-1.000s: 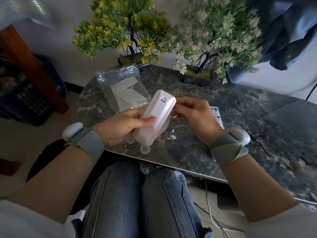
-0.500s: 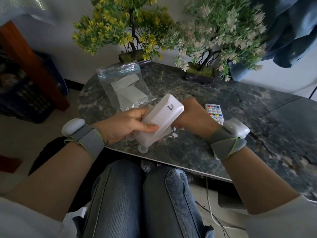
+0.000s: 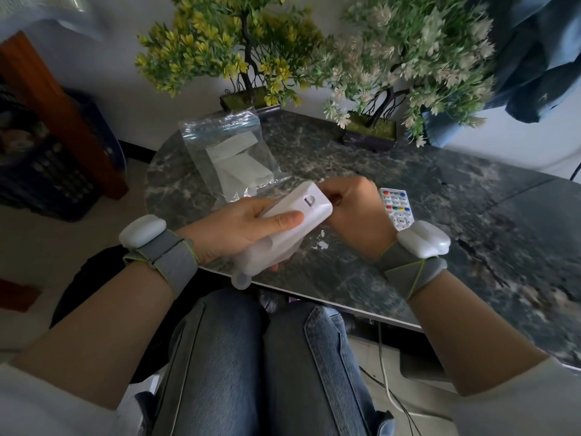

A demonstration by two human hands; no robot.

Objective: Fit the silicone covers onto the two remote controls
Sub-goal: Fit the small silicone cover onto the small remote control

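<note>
At the far left, a dark basket [image 3: 47,174] is standing on the floor beside a brown wooden piece of furniture [image 3: 63,102]. On the left part of the dark marble bench [image 3: 456,196], a clear plastic bag [image 3: 229,155] is lying flat, and a folded white cover [image 3: 242,165] is showing through it. Behind the bag, a small tree with yellow-green leaves [image 3: 226,42] is standing in a low pot at the back edge of the bench.

The left hand [image 3: 239,228] is wearing a grey wrist strap with a white device [image 3: 143,229]. Its fingers [image 3: 283,220] are clamped around a white remote control [image 3: 295,221], which is being held above the near edge of the bench, tilted, with its back side up and its far end pointing up and to the right. A translucent silicone cover [image 3: 251,262] is sitting loosely around the lower end of this remote, and its round tab is hanging below the hand.

The right hand [image 3: 355,215] is meeting the upper end of the same remote. Its fingers are curled together at that end, but the exact grip is hidden behind the hand, so I cannot tell how they are pinching. Just to the right of this hand, a second remote control [image 3: 397,206] with coloured buttons is lying face up on the bench, partly covered by the right wrist device [image 3: 424,239].

At the back right, a second small tree with pale leaves [image 3: 408,51] is standing on the bench, and blue cloth [image 3: 540,58] is hanging at the far right
</note>
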